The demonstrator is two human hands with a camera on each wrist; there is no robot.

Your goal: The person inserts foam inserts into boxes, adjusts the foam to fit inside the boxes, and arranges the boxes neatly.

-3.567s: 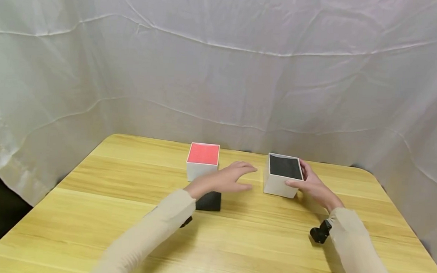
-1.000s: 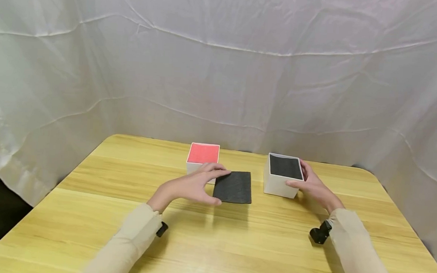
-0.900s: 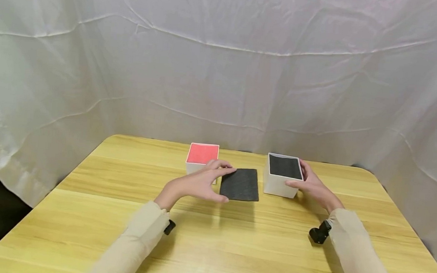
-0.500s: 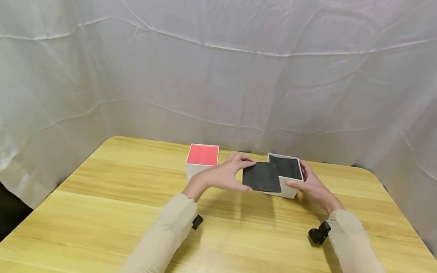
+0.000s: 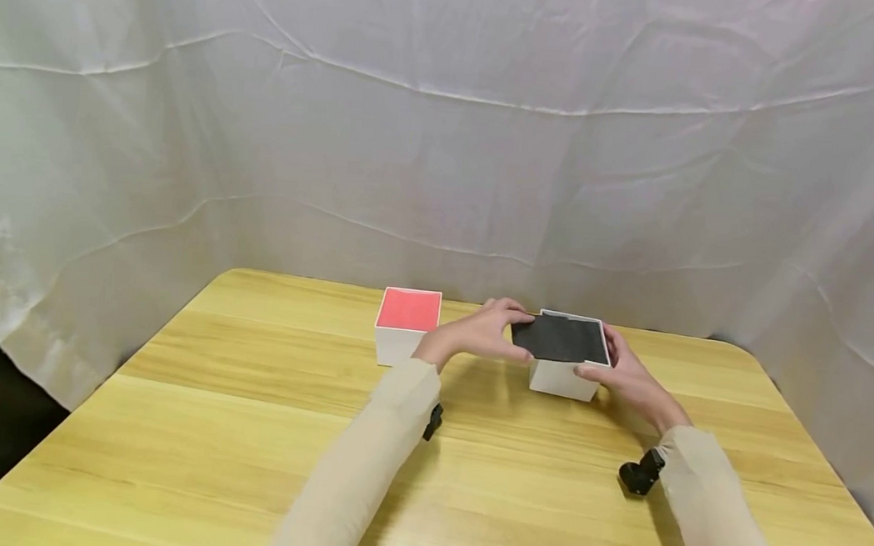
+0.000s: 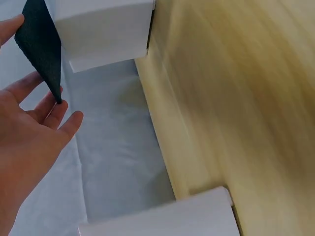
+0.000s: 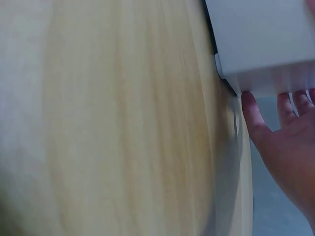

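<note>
My left hand (image 5: 495,335) pinches the left edge of a black square sheet (image 5: 562,339) between thumb and fingers. The sheet lies flat over the top of a white box (image 5: 561,379) and sticks out a little past its left side. My right hand (image 5: 620,373) grips that box from the right, thumb on the front corner and fingers behind. In the left wrist view the black sheet (image 6: 42,49) stands edge-on beside the white box (image 6: 103,29). In the right wrist view my thumb (image 7: 253,115) touches the white box (image 7: 266,44).
A white box with a red top (image 5: 408,309) stands just left of my left hand on the wooden table (image 5: 247,428). White cloth (image 5: 445,140) hangs close behind the table and on both sides. Its back edge runs right behind the boxes.
My left hand picked up the black sheet from the table near the red-topped box and carried it right, onto the white box. The right hand has stayed on the box.
</note>
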